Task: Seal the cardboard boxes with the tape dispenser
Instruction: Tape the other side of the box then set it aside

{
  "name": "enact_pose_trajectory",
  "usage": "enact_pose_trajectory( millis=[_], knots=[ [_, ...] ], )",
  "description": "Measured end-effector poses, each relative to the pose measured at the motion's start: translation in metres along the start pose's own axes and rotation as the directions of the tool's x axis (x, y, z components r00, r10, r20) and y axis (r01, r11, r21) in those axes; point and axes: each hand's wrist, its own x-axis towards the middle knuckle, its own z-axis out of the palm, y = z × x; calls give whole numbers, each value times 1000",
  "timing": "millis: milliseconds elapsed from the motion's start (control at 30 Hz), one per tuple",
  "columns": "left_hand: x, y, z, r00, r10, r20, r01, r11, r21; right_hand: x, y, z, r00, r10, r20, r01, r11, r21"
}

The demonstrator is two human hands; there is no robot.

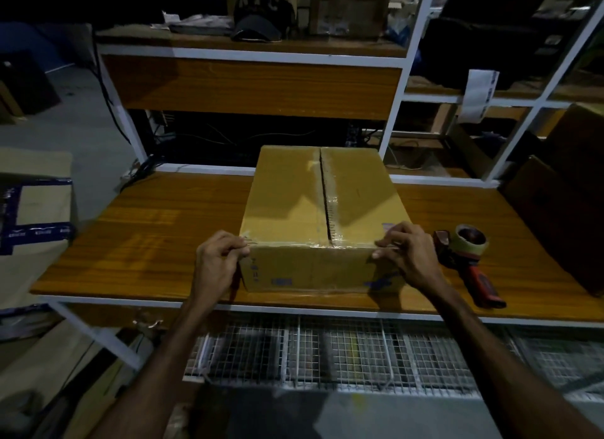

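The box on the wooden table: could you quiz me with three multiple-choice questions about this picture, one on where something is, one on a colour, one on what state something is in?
1. Where does the tape dispenser lie?
A. On top of the box
B. On the table, beside the right hand
C. On the upper shelf

2. What colour is the dispenser's handle?
A. Red
B. Green
C. White

3. What are the two hands doing?
A. Hanging free of the box
B. Gripping the dispenser
C. Pressing at the box's near top corners

Answers:
1 B: it rests on the table, just past the right hand.
2 A: the handle shows red.
3 C: the left hand and the right hand each sit at a near corner of the box, along a shiny tape strip.
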Motion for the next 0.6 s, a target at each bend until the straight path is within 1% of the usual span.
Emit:
enact_pose_trajectory(
  millis=[100,233,367,467,600],
  knots=[
    [-2,7,4,999,-30,-36,31,999,16,-6,24,-15,999,17,-31,-17,1000,13],
    [-5,14,8,995,-51,-89,53,998,23,-9,34,-16,1000,30,-7,-29,996,90],
    [-9,21,12,986,-97,-139,102,994,30,-21,46,-17,994,32,-104,-18,990,140],
    [-12,24,17,972,-153,-179,156,988,2,-23,52,-16,991,66,-113,-38,971,236],
    [-16,27,22,945,-245,-217,238,969,-61,-23,56,-17,984,135,-120,-79,919,385]
  ],
)
